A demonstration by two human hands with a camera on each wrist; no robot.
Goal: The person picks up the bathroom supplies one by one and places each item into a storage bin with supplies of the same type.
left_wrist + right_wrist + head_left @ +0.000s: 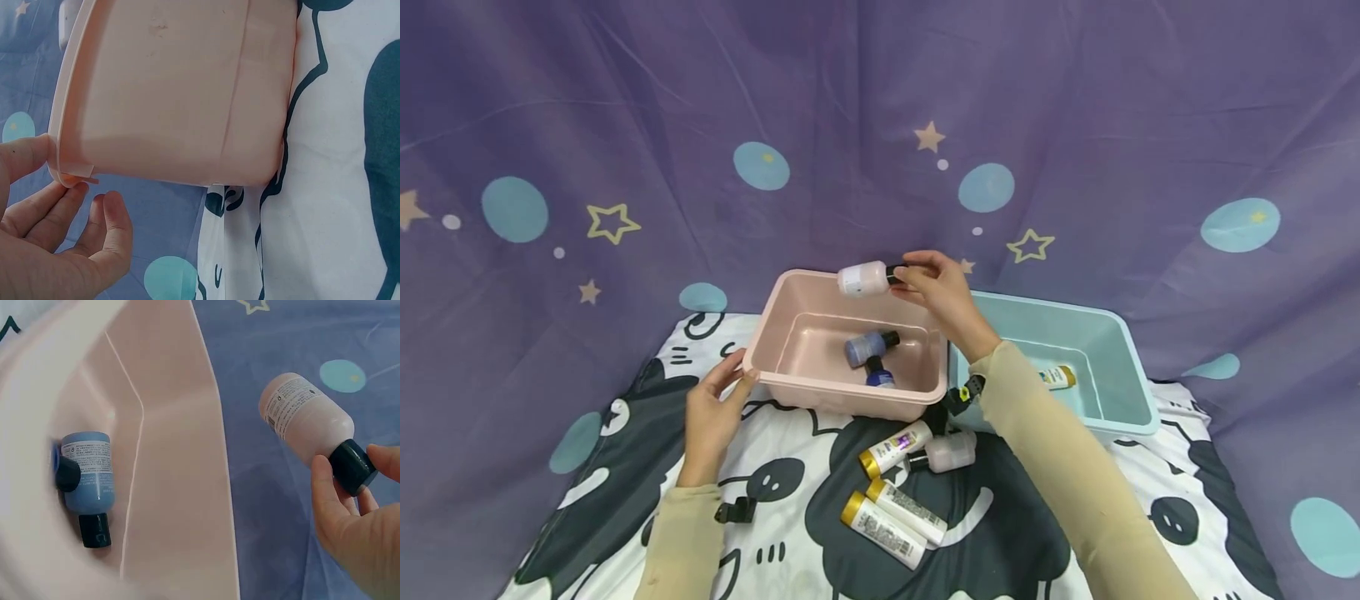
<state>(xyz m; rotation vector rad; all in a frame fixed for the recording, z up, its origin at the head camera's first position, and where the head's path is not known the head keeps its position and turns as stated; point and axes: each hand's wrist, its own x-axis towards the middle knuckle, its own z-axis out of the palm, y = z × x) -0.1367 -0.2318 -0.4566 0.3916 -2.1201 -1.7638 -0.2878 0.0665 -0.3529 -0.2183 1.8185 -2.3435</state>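
My right hand [953,307] pinches the black cap of a pale pink bottle [863,279], tilted on its side above the far rim of the pink bin [778,312]. In the right wrist view the bottle's printed label faces the camera. My left hand [711,421] pinches the bin's near left corner; in the left wrist view, thumb and fingertips meet at the rim. Inside the pink bin lie a light blue bottle [89,469] and a dark blue bottle [880,377], both black-capped. The dark blue one is mostly hidden in the right wrist view.
A light blue bin [1120,358] stands to the right, a gold-capped white tube [1058,377] inside. In front lie a gold-capped white bottle [898,446], another pale pink bottle [951,452] and two more gold-capped white containers [883,529]. A purple curtain [850,100] hangs behind.
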